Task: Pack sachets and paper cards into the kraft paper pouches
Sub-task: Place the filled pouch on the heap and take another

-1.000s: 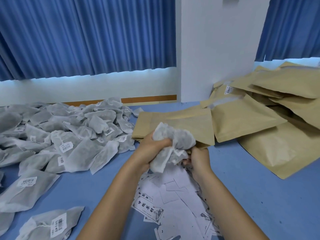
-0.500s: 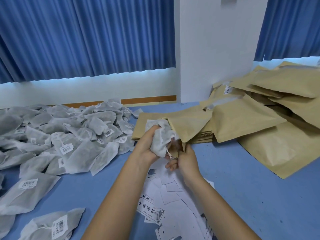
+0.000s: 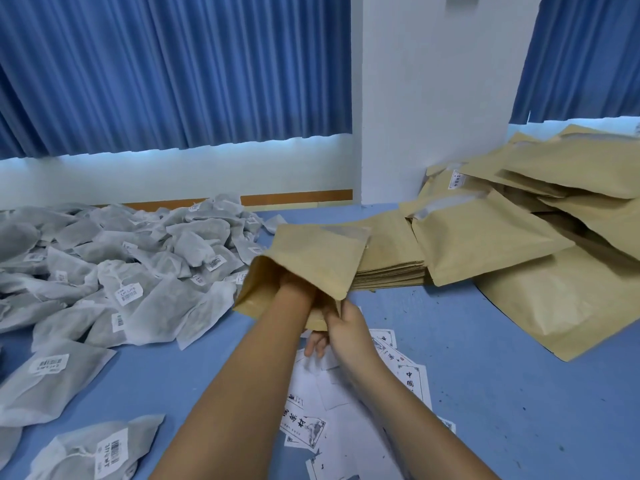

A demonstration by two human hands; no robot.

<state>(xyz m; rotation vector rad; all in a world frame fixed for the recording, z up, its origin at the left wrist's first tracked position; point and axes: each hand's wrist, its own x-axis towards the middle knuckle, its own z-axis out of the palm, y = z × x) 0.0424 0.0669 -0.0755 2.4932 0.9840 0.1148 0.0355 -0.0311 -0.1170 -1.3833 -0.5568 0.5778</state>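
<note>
My left hand is pushed into the open mouth of a kraft pouch. Only the wrist and the back of the hand show, so I cannot tell what those fingers are doing. My right hand pinches the near lip of the pouch mouth, thumb on top and fingers curled under. The pouch is lifted off the blue table near its middle and tilts up and away from me.

A flat stack of empty pouches lies just behind it. More pouches are piled toward the table's far right corner, against a white pillar. Grey sachets with barcode tags are heaped along the left edge. Printed paper cards are scattered at the near edge, under my forearms. Blue curtains hang beyond the far edge.
</note>
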